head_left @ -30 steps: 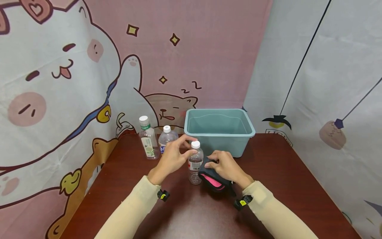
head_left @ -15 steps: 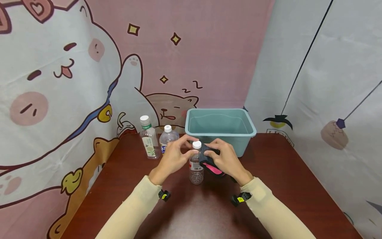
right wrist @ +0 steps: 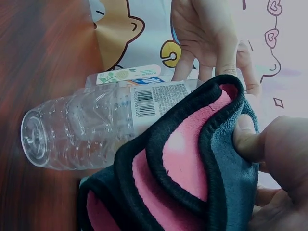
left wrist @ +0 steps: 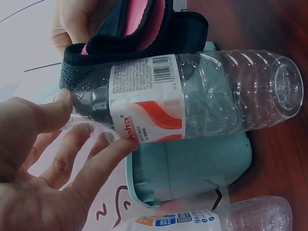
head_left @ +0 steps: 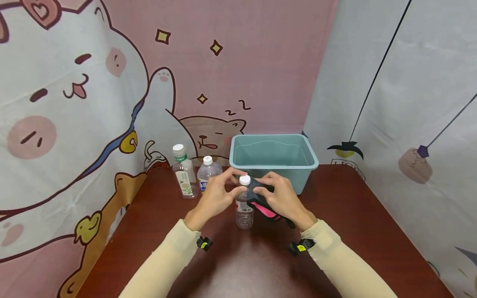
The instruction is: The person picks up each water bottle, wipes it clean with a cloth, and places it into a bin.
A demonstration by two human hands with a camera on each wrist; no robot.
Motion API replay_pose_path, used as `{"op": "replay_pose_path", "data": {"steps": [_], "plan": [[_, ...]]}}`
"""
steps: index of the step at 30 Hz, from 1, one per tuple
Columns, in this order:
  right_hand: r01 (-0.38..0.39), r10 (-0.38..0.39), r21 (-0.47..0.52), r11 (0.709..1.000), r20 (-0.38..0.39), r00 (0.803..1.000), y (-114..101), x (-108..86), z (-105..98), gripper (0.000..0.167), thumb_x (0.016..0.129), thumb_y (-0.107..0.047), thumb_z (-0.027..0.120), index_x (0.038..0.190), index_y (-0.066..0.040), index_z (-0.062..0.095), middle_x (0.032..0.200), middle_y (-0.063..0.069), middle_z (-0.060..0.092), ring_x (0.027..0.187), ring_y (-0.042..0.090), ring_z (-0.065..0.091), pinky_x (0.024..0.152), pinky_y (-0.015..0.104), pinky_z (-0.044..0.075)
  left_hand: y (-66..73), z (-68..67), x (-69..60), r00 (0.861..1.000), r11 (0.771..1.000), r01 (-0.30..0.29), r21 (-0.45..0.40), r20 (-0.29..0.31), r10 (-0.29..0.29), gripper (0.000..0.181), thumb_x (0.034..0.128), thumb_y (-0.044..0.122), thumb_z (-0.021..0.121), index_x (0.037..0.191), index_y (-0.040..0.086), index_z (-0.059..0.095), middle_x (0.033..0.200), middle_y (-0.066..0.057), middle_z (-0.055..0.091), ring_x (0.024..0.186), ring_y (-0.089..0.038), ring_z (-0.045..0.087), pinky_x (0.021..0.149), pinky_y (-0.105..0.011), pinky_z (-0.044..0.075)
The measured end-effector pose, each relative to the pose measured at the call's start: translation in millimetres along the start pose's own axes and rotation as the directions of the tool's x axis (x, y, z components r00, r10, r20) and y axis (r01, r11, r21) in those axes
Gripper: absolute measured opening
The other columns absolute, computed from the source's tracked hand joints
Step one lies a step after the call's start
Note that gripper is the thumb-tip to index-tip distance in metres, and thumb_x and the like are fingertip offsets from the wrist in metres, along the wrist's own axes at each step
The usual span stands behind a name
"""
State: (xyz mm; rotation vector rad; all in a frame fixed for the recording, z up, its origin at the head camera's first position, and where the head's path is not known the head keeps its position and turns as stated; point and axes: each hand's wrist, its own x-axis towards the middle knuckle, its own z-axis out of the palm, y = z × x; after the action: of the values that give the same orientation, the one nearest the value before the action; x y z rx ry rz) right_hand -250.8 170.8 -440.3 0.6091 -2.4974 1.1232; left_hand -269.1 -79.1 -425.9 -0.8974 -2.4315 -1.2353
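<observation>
A clear plastic bottle [head_left: 244, 218] with a white cap stands upright on the table near its middle. My left hand [head_left: 216, 196] pinches it at the neck, just under the cap; the left wrist view shows the thumb and fingers about the neck beside the bottle's red and white label [left wrist: 149, 98]. In my right hand [head_left: 284, 199] is a folded cloth [head_left: 267, 210], dark grey with pink inner faces and black edging. Its thumb presses on the cloth's grey side in the right wrist view. The cloth [right wrist: 185, 149] lies against the bottle's upper right side.
Behind the hands stands a teal plastic tub [head_left: 273, 167]. Two more capped bottles are at the back left: one with a green neck band [head_left: 185, 178], one with a blue label [head_left: 209, 169]. A printed curtain [head_left: 275, 62] hangs behind the brown table [head_left: 354, 231].
My right hand has raised the cloth from beside the bottle's middle up to its neck and shoulder. The left hand has kept its hold, and the bottle stays in place.
</observation>
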Motion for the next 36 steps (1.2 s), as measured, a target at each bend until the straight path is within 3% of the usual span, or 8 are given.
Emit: {"op": "replay_pose_path", "data": {"steps": [5, 12, 17, 28, 36], "plan": [[-0.015, 0.015, 0.009, 1.0, 0.012, 1.0, 4, -3.8, -3, 0.035, 0.107, -0.022, 0.087, 0.139, -0.006, 0.085, 0.111, 0.005, 0.078, 0.096, 0.015, 0.069, 0.076, 0.027, 0.057, 1.2, 0.2, 0.3, 0.999, 1.0, 0.013, 0.009, 0.03, -0.013, 0.043, 0.1032, 0.017, 0.092, 0.142, 0.02, 0.073, 0.108, -0.005, 0.084, 0.105, -0.022, 0.086, 0.087, -0.034, 0.066], [-0.01, 0.01, -0.011, 1.0, -0.007, 1.0, 11, -9.4, -9, 0.034, 0.107, -0.02, 0.087, 0.138, -0.005, 0.085, 0.111, 0.006, 0.079, 0.098, 0.017, 0.072, 0.078, 0.026, 0.058, 5.5, 3.4, 0.0, 0.999, 0.998, 0.045, -0.042, 0.029, -0.044, 0.041, 0.1043, 0.015, 0.09, 0.141, 0.018, 0.073, 0.123, -0.009, 0.085, 0.118, -0.029, 0.086, 0.102, -0.054, 0.07], [-0.019, 0.019, -0.025, 1.0, -0.009, 1.0, 14, -12.4, -12, 0.034, 0.106, -0.018, 0.088, 0.137, -0.004, 0.085, 0.111, 0.007, 0.079, 0.096, 0.017, 0.071, 0.076, 0.026, 0.058, 12.0, 8.9, -0.5, 0.997, 0.996, 0.079, -0.04, -0.008, -0.079, 0.039, 0.1048, 0.023, 0.091, 0.139, 0.018, 0.073, 0.13, -0.008, 0.082, 0.117, -0.028, 0.086, 0.099, -0.053, 0.072], [-0.017, 0.016, -0.05, 0.999, -0.018, 1.0, 17, -14.2, -19, 0.033, 0.106, -0.018, 0.089, 0.137, -0.006, 0.086, 0.11, 0.005, 0.079, 0.096, 0.016, 0.07, 0.076, 0.026, 0.058, 15.3, 15.7, 3.6, 0.992, 0.996, 0.082, -0.042, -0.098, -0.086, 0.037, 0.1038, 0.023, 0.092, 0.135, 0.012, 0.074, 0.121, -0.012, 0.081, 0.107, -0.03, 0.087, 0.092, -0.059, 0.071], [-0.023, 0.021, -0.052, 0.998, -0.039, 0.999, 18, -15.8, -24, 0.032, 0.105, -0.017, 0.09, 0.135, -0.007, 0.087, 0.11, 0.005, 0.08, 0.095, 0.017, 0.07, 0.076, 0.026, 0.057, 9.9, 9.3, 1.9, 0.991, 0.988, 0.121, -0.099, -0.041, -0.126, 0.037, 0.1042, 0.022, 0.091, 0.134, 0.013, 0.071, 0.127, -0.009, 0.085, 0.119, -0.029, 0.086, 0.1, -0.054, 0.071]]}}
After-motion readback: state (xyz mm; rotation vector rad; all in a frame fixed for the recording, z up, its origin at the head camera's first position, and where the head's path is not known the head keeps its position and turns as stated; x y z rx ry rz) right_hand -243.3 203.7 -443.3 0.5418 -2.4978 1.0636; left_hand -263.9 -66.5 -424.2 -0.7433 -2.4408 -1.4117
